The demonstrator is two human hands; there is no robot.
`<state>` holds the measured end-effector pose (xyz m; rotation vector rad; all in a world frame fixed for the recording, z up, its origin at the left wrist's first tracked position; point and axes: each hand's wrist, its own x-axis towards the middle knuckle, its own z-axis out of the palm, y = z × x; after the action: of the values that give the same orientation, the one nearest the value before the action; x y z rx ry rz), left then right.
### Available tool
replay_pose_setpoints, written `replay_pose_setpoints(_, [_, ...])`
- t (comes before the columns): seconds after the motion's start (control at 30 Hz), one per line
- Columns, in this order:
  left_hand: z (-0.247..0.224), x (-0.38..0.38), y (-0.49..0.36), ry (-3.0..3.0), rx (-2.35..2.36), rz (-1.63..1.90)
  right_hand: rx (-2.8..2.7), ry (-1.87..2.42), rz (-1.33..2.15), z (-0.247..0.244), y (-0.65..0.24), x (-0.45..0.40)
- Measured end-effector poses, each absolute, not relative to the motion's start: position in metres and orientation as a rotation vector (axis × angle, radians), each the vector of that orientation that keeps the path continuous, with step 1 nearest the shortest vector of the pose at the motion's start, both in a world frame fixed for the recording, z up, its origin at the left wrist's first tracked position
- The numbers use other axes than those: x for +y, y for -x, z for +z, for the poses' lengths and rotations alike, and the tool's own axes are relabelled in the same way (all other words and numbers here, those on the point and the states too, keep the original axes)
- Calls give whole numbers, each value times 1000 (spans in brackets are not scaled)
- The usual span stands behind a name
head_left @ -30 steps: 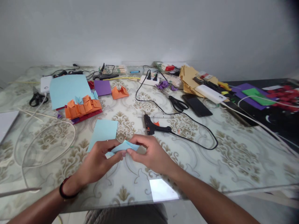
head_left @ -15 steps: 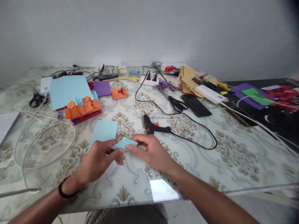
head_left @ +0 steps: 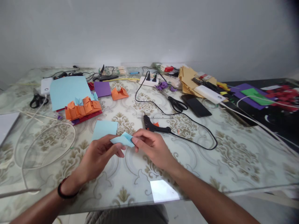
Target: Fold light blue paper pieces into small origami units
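Between my two hands is a small folded piece of light blue paper [head_left: 123, 140], held just above the table. My left hand [head_left: 99, 155] pinches its left end, thumb in front and fingers behind. At its right end, my right hand [head_left: 151, 146] grips the paper between thumb and fingers. A flap stands up along the top of the fold. Just behind my left hand lies a flat light blue sheet [head_left: 106, 128], partly covered by that hand. A black glue gun [head_left: 155, 127] rests beyond my right hand, its cord curling off to the right.
Folded orange paper pieces [head_left: 84, 109] stand at the left beside a large blue sheet [head_left: 68, 88]. Black-handled scissors [head_left: 177, 105] and a phone [head_left: 196, 105] lie right of centre. A power strip [head_left: 149, 81] is at the back. A white cable [head_left: 74, 133] loops at left.
Both hands have risen slightly with the folded blue paper. The paper has tilted, and its upper flap now stands more open.
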<state>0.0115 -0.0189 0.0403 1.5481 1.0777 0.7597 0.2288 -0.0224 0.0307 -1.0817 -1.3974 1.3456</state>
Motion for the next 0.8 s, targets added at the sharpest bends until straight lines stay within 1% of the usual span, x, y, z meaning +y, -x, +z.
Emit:
replay_pose_setpoints(0.17, [38, -21, -8, -1395, 960, 982, -1448, 1168, 1152, 26, -227, -21])
replay_pose_setpoints(0.33, [37, -18, -9, -1298, 1035, 818, -1569, 1188, 953, 24, -225, -23])
replay_pose_setpoints(0.43, [33, -16, -11, -1234, 957, 812, -1548, 1182, 1013, 23, -226, -25])
replay_pose_setpoints(0.53, [30, -15, -11, -1207, 878, 885, -1564, 1147, 1094, 25, -229, -26])
replay_pose_setpoints(0.63, [31, -14, -9, -1220, 875, 945, -1677, 1142, 1078, 28, -232, -27])
replay_pose_setpoints(0.8, [34, -12, -6, -1432, 919, 953, -1837, 1061, 1122, 32, -232, -25])
